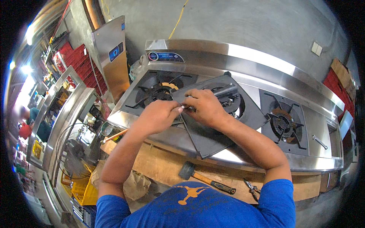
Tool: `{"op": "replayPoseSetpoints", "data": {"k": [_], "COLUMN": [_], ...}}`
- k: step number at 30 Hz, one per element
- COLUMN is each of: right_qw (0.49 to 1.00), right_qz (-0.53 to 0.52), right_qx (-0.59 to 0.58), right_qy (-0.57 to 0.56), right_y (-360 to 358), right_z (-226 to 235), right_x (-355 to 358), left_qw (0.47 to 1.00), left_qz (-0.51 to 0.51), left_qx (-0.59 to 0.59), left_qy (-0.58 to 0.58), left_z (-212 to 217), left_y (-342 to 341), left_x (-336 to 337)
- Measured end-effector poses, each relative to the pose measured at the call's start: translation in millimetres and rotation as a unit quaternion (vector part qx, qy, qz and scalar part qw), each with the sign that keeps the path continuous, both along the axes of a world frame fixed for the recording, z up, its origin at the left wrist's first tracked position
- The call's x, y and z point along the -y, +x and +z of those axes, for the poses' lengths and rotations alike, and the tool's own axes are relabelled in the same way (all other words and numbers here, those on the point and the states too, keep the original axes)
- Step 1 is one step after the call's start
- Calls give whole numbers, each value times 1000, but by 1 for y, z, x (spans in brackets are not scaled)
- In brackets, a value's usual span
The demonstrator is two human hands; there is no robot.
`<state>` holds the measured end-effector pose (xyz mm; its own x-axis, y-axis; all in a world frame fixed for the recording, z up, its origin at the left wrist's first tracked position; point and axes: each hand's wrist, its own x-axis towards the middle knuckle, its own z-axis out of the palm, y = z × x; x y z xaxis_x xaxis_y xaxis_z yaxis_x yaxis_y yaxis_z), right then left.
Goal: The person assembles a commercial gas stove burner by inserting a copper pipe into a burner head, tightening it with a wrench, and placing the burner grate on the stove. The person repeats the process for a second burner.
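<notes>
My left hand (pixel 161 114) and my right hand (pixel 205 105) meet above the left corner of a loose black burner plate (pixel 203 140). Both are closed, fingertips pinched close together around a small, pale piece too tiny to name. The plate lies askew over the middle of a stainless steel gas stove (pixel 228 156), its front corner reaching past the stove's front edge. A dark cylindrical part (pixel 225 91) shows on it just beyond my right hand. To the left is a black burner (pixel 157 93), partly hidden by the plate and my hands; another burner (pixel 283 123) sits to the right.
A mallet (pixel 186 171) and pliers (pixel 251 190) lie on the wooden board (pixel 159 161) before the stove. At left stand a fan (pixel 77 150), a yellow crate (pixel 84 192), an upright steel panel (pixel 110 38) and red crates (pixel 80 62). Another person (pixel 42 125) is further left.
</notes>
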<state>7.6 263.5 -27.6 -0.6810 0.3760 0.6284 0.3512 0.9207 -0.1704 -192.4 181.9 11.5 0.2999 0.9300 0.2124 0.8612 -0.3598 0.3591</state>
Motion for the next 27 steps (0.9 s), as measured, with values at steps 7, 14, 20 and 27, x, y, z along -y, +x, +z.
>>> {"op": "replayPoseSetpoints", "data": {"k": [7, 14, 20, 27], "right_qw": [997, 996, 996, 997], "right_qz": [-44, -46, -59, -55], "right_qx": [56, 23, 33, 40], "right_qy": [17, 70, 64, 40], "right_y": [28, 26, 26, 25], "right_z": [1, -7, -6, -6], "right_x": [-1, -5, -3, -3], "left_qw": [999, 996, 996, 975], "left_qz": [26, 69, 31, -3], "left_qx": [-3, -22, 33, 119], "left_qy": [-19, -59, -77, -187], "left_z": [7, 15, 9, 3], "left_y": [19, 27, 17, 2], "left_x": [-9, -10, -16, -31]}}
